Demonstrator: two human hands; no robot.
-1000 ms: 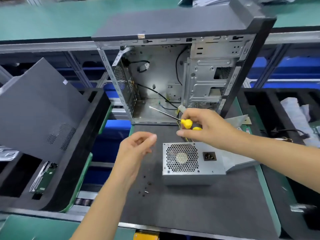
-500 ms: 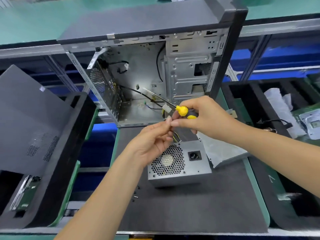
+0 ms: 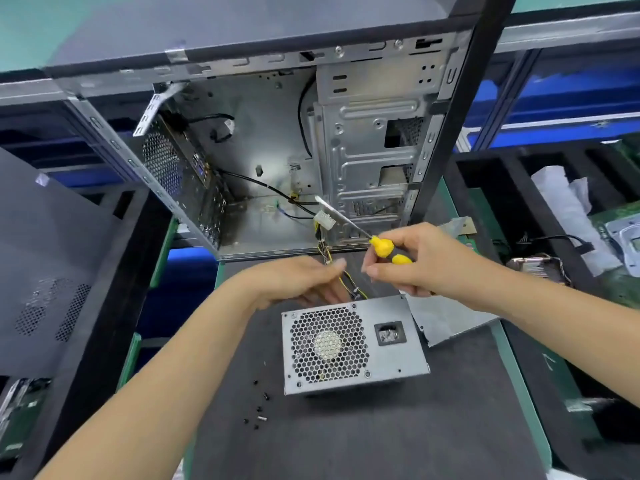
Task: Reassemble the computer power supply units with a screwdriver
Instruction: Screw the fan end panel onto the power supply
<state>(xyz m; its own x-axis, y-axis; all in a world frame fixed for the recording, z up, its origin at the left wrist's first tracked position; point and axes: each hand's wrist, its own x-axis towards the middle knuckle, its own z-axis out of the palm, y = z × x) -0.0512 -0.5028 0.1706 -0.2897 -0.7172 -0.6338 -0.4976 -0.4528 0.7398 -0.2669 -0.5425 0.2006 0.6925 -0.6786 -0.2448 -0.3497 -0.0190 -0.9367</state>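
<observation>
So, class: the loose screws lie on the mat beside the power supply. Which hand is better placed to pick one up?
Left. The left hand holds no tool and is on the screws' side; the right hand grips the yellow screwdriver.

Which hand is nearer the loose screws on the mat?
Left. The left hand is above the loose screws, its forearm passing just beside them; the right hand, holding the screwdriver, is farther up and right.

Both forearms reach in from below, bare, angled toward each other. Left hand (image 3: 294,282) is held palm-down, fingers extended and close together, tips pointing right. Right hand (image 3: 412,263) sits just beside it, slightly higher, fingers curled, thumb and forefinger pinching a screwdriver (image 3: 381,245). Fingertips of the two hands nearly meet.
</observation>
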